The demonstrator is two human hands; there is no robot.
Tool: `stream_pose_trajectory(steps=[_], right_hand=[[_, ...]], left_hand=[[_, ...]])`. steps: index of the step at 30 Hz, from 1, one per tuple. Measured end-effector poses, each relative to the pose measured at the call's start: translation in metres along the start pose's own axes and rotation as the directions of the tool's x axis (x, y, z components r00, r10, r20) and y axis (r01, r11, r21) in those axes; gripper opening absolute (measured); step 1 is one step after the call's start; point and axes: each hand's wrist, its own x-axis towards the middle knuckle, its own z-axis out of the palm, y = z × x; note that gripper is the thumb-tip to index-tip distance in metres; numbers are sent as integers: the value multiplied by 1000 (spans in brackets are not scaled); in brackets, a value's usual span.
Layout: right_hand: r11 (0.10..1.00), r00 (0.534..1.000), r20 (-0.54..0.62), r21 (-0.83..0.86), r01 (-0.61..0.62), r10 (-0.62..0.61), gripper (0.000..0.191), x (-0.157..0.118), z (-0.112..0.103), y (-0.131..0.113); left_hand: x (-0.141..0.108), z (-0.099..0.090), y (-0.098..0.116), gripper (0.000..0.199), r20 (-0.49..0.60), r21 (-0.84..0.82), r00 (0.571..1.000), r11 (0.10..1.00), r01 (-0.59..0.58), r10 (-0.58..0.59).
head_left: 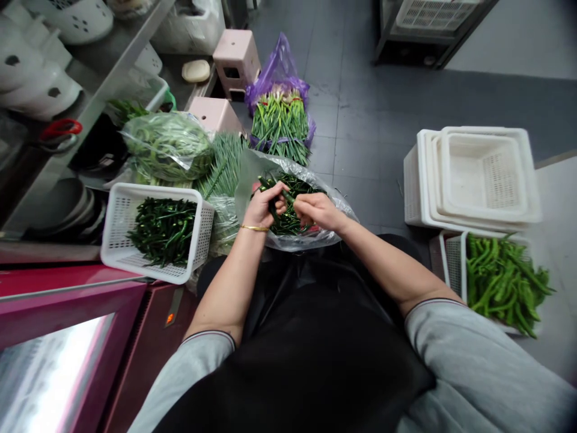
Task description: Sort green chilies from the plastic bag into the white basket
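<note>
Dark green peppers fill an open clear plastic bag in front of my body. Above the bag, my left hand, with a gold bangle at its wrist, is closed around a few dark green peppers. Close beside it on the right, my right hand has its fingers curled at the end of one of these peppers, in a pinch. More dark green peppers lie in a white perforated basket at the left.
Green chives in a purple bag lie beyond the clear bag. Bagged greens and pink stools are at the left. Stacked white baskets and a basket of light green peppers stand at the right.
</note>
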Motion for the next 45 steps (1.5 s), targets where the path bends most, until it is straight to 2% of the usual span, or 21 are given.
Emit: stream_pose_trajectory(steps=[2, 4, 7, 9, 11, 13, 15, 17, 18, 21, 25, 28, 30, 33, 36, 39, 40, 41, 42, 43, 45], right_hand=[[991, 996, 80, -130, 43, -33, 42, -10, -1, 5], [911, 987, 152, -411, 10, 58, 36, -15, -1, 20], [618, 952, 156, -785, -43, 265, 33, -13, 9, 52], [508, 939, 178, -861, 4, 295, 33, -7, 24, 70], [473, 942, 193, -880, 43, 274, 32, 2, 38, 80], [470, 958, 174, -881, 48, 228, 30, 10, 40, 80], [507, 974, 154, -860, 50, 165, 29, 16, 29, 74], [577, 984, 140, -815, 51, 111, 30, 20, 9, 66], [621, 988, 125, -783, 41, 92, 30, 20, -2, 62], [767, 998, 24, -641, -34, 64, 28, 19, -23, 52], [942, 999, -39, -335, -25, 13, 39, 13, -14, 40], [994, 986, -163, -110, 6, -24, 47, 10, 4, 31], [999, 957, -289, -49, -9, -6, 48, 12, 13, 26], [998, 927, -375, -45, -34, 15, 48, 19, 22, 23], [998, 918, -393, -19, -65, 52, 47, 25, 27, 28], [974, 813, -539, 81, -213, 222, 51, 22, 24, 47], [961, 785, -562, 75, -267, 262, 50, 19, 21, 55], [948, 786, -555, 15, -319, 273, 47, 15, 20, 63], [928, 820, -510, -105, -358, 258, 42, 12, 19, 71], [888, 872, -428, -268, -374, 238, 36, 9, 20, 78], [730, 945, -225, -600, -327, 239, 29, 5, 26, 87]], left_hand=[[0, -3, -4, 22, -3, -49, 994, 993, 105, -105], [1, -9, -5, 23, -42, -113, 989, 984, 134, -140], [0, -17, -2, 17, -73, -124, 988, 984, 127, -137], [-1, -20, 0, 10, -46, -13, 991, 992, 122, -123], [-2, -20, -4, 17, -24, 186, 997, 979, 83, -80], [1, -19, -13, 18, -39, 440, 999, 898, 0, 19], [5, -18, -22, 16, -37, 662, 985, 743, -101, 168], [11, -16, -29, 21, 11, 766, 959, 614, -189, 282], [13, -15, -30, 21, 31, 771, 951, 598, -218, 307], [16, -12, -28, 15, 10, 660, 958, 718, -221, 286], [11, -9, -22, 27, -103, 286, 979, 948, -141, 177], [9, -5, -20, 35, -162, -5, 977, 990, -140, 138], [10, 0, -20, 36, -212, -104, 968, 982, -156, 131], [11, 10, -22, 34, -302, -133, 939, 968, -214, 166], [9, 18, -24, 33, -349, -2, 883, 942, -335, 313], [1, 17, -20, 29, -397, 159, 769, 862, -481, 502], [-1, 14, -17, 29, -415, 173, 739, 844, -508, 531], [-3, 10, -13, 29, -426, 163, 736, 845, -509, 526], [-5, 6, -9, 29, -426, 132, 762, 867, -481, 488], [-5, 2, -6, 31, -409, 88, 811, 902, -422, 419], [-5, -7, -1, 34, -326, 10, 916, 970, -243, 233]])
